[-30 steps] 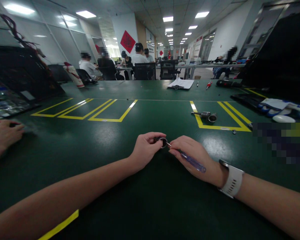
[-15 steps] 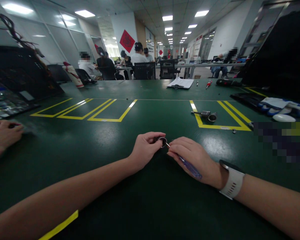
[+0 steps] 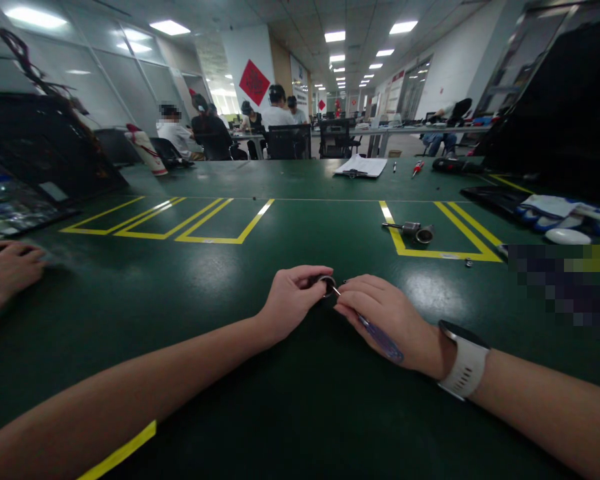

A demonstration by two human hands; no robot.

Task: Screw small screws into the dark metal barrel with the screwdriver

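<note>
My left hand (image 3: 287,305) pinches a small dark metal ring (image 3: 331,281) between thumb and fingers, a little above the green table. Closed around a screwdriver (image 3: 384,340) with a clear purplish handle, my right hand (image 3: 387,312) points its thin shaft toward the ring. The shaft's tip meets or lies just at the ring's opening; exact contact is too small to tell. Farther off, a metal piece with a rod and a round ring-shaped end (image 3: 413,231) lies on the table inside a yellow tape outline.
A tiny metal part (image 3: 469,263) lies by the tape's corner. Toward the back are a clipboard with paper (image 3: 363,165), a red screwdriver (image 3: 418,169) and a pen (image 3: 395,167). Gloves (image 3: 565,212) lie at right. Another person's hand (image 3: 13,273) is at far left.
The screwdriver's handle appears slightly turned in my right hand. Both hands stay almost in the same place, with the ring still held.
</note>
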